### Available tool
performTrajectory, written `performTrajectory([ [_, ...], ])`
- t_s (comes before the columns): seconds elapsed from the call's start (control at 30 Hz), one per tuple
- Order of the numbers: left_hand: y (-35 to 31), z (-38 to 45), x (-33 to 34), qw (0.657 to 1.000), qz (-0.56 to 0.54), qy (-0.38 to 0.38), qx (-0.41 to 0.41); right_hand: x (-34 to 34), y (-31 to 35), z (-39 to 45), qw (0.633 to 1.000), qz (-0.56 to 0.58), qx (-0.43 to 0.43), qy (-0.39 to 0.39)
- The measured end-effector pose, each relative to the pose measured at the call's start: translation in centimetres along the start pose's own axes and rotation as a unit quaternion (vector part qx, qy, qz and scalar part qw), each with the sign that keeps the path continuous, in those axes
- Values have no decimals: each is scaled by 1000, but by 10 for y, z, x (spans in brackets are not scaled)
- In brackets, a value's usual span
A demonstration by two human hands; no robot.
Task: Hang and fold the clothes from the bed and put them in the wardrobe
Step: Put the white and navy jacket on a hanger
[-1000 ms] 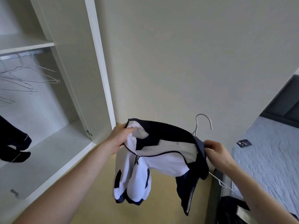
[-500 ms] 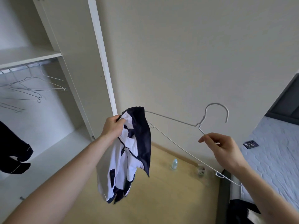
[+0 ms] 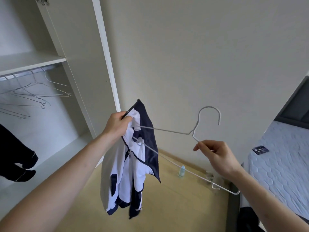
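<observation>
Two hands up in front of the wall. Left hand (image 3: 117, 126) grips the collar of a navy and white zip jacket (image 3: 133, 164), fingers curled round the fabric; jacket hangs down over the wood floor (image 3: 167, 206). Right hand (image 3: 217, 156) pinches a white wire hanger (image 3: 173, 131) just below its hook; the hanger's left arm pokes into the jacket's neck, right end sticks out low right. Wardrobe (image 3: 103, 47) open at left, with a shelf, a rail of empty wire hangers (image 3: 38, 94) and a dark garment (image 3: 18, 161) hanging at the left edge. Bed (image 3: 280, 164) at right, small dark object (image 3: 260, 149) on the mattress. Small bottle (image 3: 181, 170) on the floor by the far wall, beyond the hanger.
</observation>
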State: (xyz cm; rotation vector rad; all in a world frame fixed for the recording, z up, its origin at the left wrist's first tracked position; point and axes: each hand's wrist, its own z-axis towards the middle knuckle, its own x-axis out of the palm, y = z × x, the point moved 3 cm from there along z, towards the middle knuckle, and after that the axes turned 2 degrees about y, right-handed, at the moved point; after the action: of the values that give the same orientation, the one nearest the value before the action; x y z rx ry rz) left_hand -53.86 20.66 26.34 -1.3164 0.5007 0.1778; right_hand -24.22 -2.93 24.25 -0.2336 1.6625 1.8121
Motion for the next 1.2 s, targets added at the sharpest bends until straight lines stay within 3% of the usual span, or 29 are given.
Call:
performTrajectory([
  [0.33,-81,-48,16,975,-19,159,155,61,10,1,1000,24,17,-11],
  [0.5,-91,-76,15,945,107,256,175,56,5,-4,983,133,25,-123],
  [0.67,-91,-86,11,896,319,240,194,44,12,-7,969,195,-10,-149],
  [0.77,-113,-78,7,901,297,144,282,36,14,-6,975,171,-25,-141],
  [0.83,-126,-66,10,886,292,91,348,33,15,-4,977,166,-38,-125],
  [0.97,-131,-34,28,833,389,158,359,29,13,-1,978,167,-45,-112],
  [1.07,-129,-17,31,849,372,186,325,24,14,-3,974,192,-49,-109],
  [1.2,-136,-4,27,859,350,164,335,3,-7,2,975,178,-32,-132],
])
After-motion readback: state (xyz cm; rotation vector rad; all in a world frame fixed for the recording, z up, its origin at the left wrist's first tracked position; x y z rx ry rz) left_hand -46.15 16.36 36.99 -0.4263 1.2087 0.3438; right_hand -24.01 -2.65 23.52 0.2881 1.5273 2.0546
